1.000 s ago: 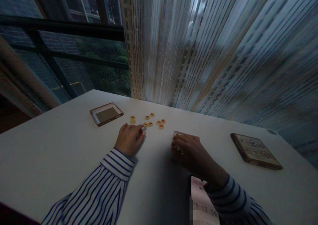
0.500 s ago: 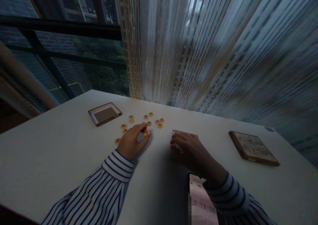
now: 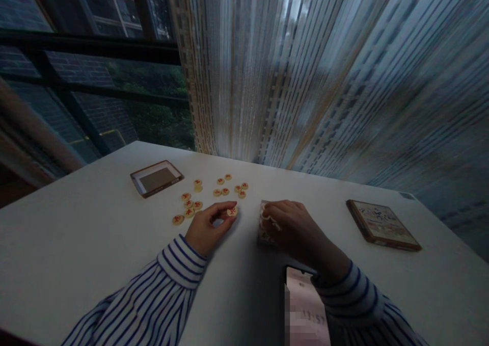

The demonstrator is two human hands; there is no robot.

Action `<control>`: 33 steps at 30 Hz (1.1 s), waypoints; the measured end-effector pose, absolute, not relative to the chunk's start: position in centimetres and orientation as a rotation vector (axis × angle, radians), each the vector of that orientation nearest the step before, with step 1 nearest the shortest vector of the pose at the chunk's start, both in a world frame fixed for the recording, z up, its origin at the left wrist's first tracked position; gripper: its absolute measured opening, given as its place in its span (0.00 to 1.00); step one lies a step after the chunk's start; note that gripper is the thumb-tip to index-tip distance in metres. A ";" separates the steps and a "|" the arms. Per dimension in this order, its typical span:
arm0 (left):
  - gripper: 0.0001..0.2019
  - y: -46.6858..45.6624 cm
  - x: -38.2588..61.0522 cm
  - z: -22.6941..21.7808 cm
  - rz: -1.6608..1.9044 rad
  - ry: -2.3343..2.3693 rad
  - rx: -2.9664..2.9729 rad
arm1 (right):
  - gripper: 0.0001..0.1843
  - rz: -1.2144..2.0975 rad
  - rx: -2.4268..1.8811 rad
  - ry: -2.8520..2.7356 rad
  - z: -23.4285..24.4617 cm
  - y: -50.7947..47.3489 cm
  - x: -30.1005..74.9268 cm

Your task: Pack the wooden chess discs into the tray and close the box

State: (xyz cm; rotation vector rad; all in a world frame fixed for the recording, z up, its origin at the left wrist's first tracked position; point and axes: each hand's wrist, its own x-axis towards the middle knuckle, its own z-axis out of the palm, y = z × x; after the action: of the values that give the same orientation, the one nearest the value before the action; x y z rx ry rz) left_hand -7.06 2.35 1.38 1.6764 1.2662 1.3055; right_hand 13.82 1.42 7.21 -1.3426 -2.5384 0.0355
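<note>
My left hand point(image 3: 210, 225) pinches a round Chinese chess piece point(image 3: 232, 211) with a red character between thumb and forefinger, close above the white table point(image 3: 237, 295). To its left and beyond it lie several like pieces, among them a Chinese chess piece point(image 3: 178, 219) nearest me and a Chinese chess piece point(image 3: 242, 194) in a group of three. My right hand point(image 3: 290, 226) is over a small clear box point(image 3: 265, 238) with pale round pieces inside. Its fingers are closed and reach into the box; what they grip is hidden.
An open shallow tray point(image 3: 176, 178) with a brown rim lies at the back left. On the right is a flat brown box point(image 3: 385, 223) with a printed lid. A phone point(image 3: 309, 295) lies under my right wrist. Behind the table hangs a string curtain point(image 3: 244, 81) beside a window.
My left hand has moved slightly right, bringing the pinched piece toward the box and uncovering pieces behind it. My right hand stays at the box. The view has shifted a little.
</note>
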 end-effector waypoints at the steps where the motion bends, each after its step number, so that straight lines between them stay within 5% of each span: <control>1: 0.14 2.3 -7.0 1.5 1.284 1.264 1.653 | 0.05 0.027 -1.339 -2.541 7.3 1.4 13.9; 8: 0.21 1.6 -6.1 2.0 1.338 1.060 1.343 | 0.07 -0.027 -1.342 -2.532 8.3 1.3 14.6; 33: 0.22 0.4 -1.9 4.1 1.119 0.975 1.287 | 0.14 0.006 -1.418 -2.669 12.0 0.2 17.5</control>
State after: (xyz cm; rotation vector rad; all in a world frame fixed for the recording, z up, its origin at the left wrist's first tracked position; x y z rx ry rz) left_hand -1.87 0.42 4.08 1.2869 0.9750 1.1191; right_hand 17.51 0.20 12.04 -1.4177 -2.6687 0.0060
